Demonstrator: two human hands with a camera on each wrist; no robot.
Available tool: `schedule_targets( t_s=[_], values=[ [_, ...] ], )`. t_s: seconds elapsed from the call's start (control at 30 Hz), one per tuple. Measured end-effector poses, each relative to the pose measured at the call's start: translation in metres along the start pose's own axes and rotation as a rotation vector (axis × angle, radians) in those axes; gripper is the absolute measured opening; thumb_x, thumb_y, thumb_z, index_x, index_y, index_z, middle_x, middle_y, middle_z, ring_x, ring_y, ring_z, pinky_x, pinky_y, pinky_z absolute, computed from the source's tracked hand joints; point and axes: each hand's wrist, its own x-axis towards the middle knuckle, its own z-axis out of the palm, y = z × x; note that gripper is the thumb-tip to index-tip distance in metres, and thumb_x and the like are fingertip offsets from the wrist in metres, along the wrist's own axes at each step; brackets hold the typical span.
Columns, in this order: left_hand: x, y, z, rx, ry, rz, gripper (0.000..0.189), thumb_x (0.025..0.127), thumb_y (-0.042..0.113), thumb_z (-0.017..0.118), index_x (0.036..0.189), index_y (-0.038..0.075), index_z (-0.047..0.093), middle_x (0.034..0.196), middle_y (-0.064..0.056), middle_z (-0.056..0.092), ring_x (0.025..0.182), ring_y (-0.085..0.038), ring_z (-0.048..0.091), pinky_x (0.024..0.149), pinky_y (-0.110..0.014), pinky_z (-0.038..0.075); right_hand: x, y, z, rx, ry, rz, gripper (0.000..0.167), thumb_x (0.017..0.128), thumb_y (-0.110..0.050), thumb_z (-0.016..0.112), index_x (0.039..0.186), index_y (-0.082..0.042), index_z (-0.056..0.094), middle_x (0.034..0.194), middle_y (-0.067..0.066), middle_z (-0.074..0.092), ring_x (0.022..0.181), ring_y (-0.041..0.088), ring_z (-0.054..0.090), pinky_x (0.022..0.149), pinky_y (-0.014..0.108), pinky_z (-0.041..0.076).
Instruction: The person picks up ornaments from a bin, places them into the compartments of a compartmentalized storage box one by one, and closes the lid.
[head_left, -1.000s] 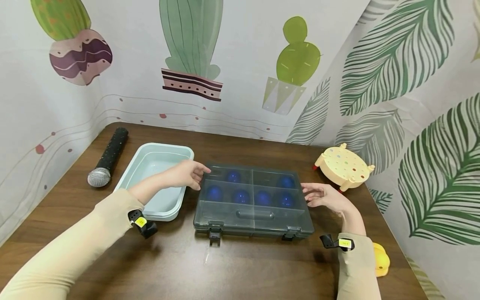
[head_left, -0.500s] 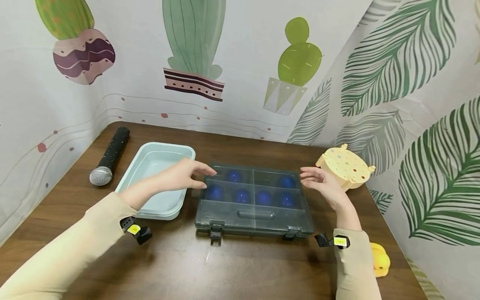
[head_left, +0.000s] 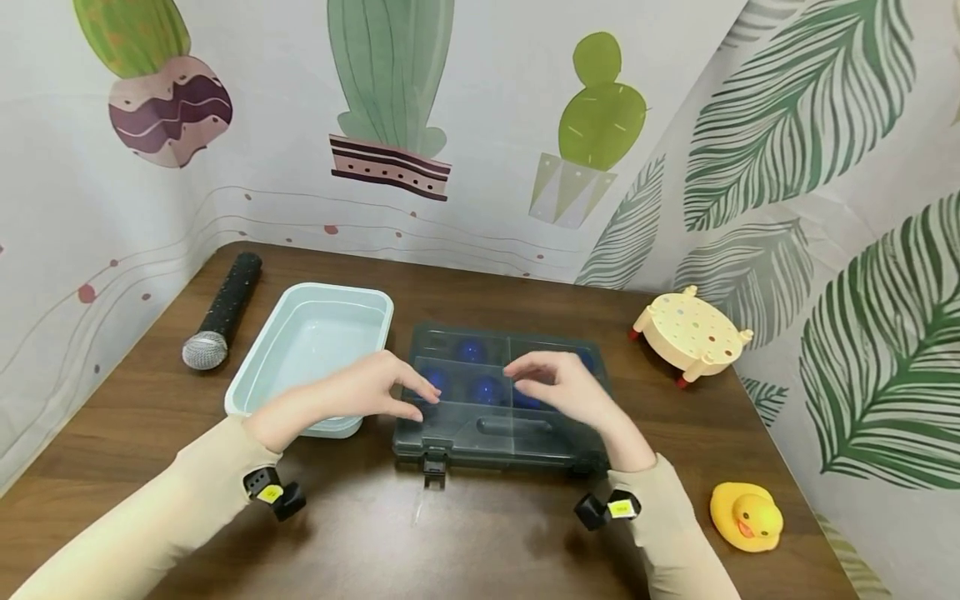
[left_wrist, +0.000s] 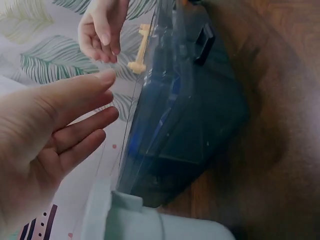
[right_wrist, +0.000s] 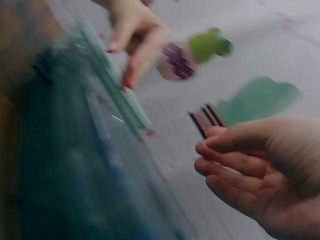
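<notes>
In the head view a dark, see-through divided case (head_left: 450, 429) lies on the table with its lid down and two latches on its near side. Several shiny blue balls (head_left: 487, 390) show through the lid in separate compartments. My left hand (head_left: 367, 387) hovers over the case's left side, thumb and fingers apart and holding nothing. Above the right half is my right hand (head_left: 558, 383), its fingers loosely bent with nothing between them; it hides some of the balls. Both wrist views show an air gap between each hand and the case's lid.
Left of the case stands a pale blue plastic tub (head_left: 307, 292), partly behind my left forearm. A microphone (head_left: 221, 308) lies at the far left. To the right are a cream round footed piece with dots (head_left: 693, 333) and a yellow rubber duck (head_left: 746, 517) near the table's edge.
My hands have come away from the case's two sides and up over its lid. The right hand has travelled farthest, leftward, which uncovers the duck. The case has stayed in place.
</notes>
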Motion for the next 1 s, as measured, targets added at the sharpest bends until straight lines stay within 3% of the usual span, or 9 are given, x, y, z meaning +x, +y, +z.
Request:
schedule_targets(
  t_s=[0.07, 0.13, 0.3, 0.37, 0.47, 0.63, 0.8, 1.0],
  values=[
    [-0.002, 0.003, 0.003, -0.017, -0.028, -0.023, 0.028, 0.083, 0.021, 0.078, 0.109, 0.011, 0.076, 0.112, -0.003, 0.074, 0.066, -0.01, 0.066, 0.06, -0.022, 0.05, 0.001, -0.005, 0.013, -0.026, -0.042, -0.037, 0.021, 0.091, -0.006, 0.067, 0.11, -0.001, 0.071, 0.11, 0.013, 0.073, 0.101, 0.027, 0.069, 0.09, 0.034, 0.055],
    [-0.003, 0.005, 0.007, -0.032, -0.047, -0.042, 0.029, 0.082, 0.023, 0.078, 0.109, 0.012, 0.076, 0.114, -0.003, 0.073, 0.064, -0.008, 0.064, 0.054, -0.019, 0.043, 0.002, -0.007, 0.024, -0.044, -0.08, -0.08, 0.02, 0.09, -0.007, 0.068, 0.109, -0.003, 0.072, 0.11, 0.01, 0.073, 0.102, 0.025, 0.069, 0.091, 0.036, 0.055],
    [-0.007, 0.009, 0.017, 0.002, -0.034, -0.034, 0.032, 0.078, 0.027, 0.082, 0.106, 0.013, 0.078, 0.111, -0.002, 0.074, 0.097, -0.012, 0.071, 0.05, -0.016, 0.041, 0.003, -0.009, 0.05, -0.153, -0.155, -0.193, 0.021, 0.089, -0.011, 0.07, 0.109, -0.007, 0.074, 0.114, 0.007, 0.073, 0.11, 0.022, 0.067, 0.096, 0.037, 0.053],
    [-0.008, 0.01, 0.02, 0.015, -0.023, -0.024, 0.031, 0.077, 0.027, 0.083, 0.104, 0.013, 0.078, 0.11, -0.002, 0.074, 0.091, -0.011, 0.072, 0.048, -0.016, 0.04, 0.003, -0.011, 0.058, -0.195, -0.175, -0.226, 0.023, 0.088, -0.013, 0.071, 0.11, -0.007, 0.074, 0.116, 0.007, 0.072, 0.115, 0.022, 0.065, 0.098, 0.037, 0.052],
    [-0.009, 0.011, 0.024, 0.039, -0.008, -0.003, 0.03, 0.076, 0.027, 0.084, 0.103, 0.013, 0.079, 0.109, -0.002, 0.074, 0.088, -0.011, 0.072, 0.054, -0.016, 0.046, 0.002, -0.012, 0.066, -0.23, -0.185, -0.255, 0.025, 0.088, -0.016, 0.072, 0.112, -0.006, 0.074, 0.118, 0.007, 0.071, 0.118, 0.022, 0.064, 0.099, 0.039, 0.051],
    [-0.012, 0.011, 0.032, 0.116, 0.02, 0.029, 0.03, 0.075, 0.032, 0.084, 0.101, 0.017, 0.08, 0.107, 0.003, 0.075, 0.103, -0.013, 0.07, 0.074, -0.021, 0.055, 0.0, -0.011, 0.074, -0.217, -0.173, -0.276, 0.024, 0.088, -0.015, 0.071, 0.11, -0.006, 0.074, 0.116, 0.006, 0.072, 0.119, 0.024, 0.063, 0.099, 0.039, 0.051],
    [-0.017, 0.013, 0.039, 0.188, 0.05, 0.002, 0.033, 0.072, 0.037, 0.085, 0.1, 0.021, 0.08, 0.108, 0.003, 0.074, 0.099, -0.012, 0.071, 0.074, -0.023, 0.056, -0.002, -0.007, 0.079, -0.213, -0.155, -0.275, 0.024, 0.089, -0.015, 0.071, 0.111, -0.006, 0.074, 0.116, 0.005, 0.072, 0.119, 0.023, 0.063, 0.101, 0.038, 0.05],
    [-0.018, 0.013, 0.044, 0.249, 0.075, 0.024, 0.032, 0.071, 0.038, 0.085, 0.098, 0.021, 0.08, 0.104, 0.002, 0.075, 0.096, -0.011, 0.072, 0.073, -0.025, 0.057, -0.005, -0.003, 0.083, -0.197, -0.13, -0.267, 0.024, 0.088, -0.015, 0.071, 0.11, -0.007, 0.074, 0.116, 0.007, 0.072, 0.119, 0.023, 0.063, 0.101, 0.039, 0.049]
  ],
)
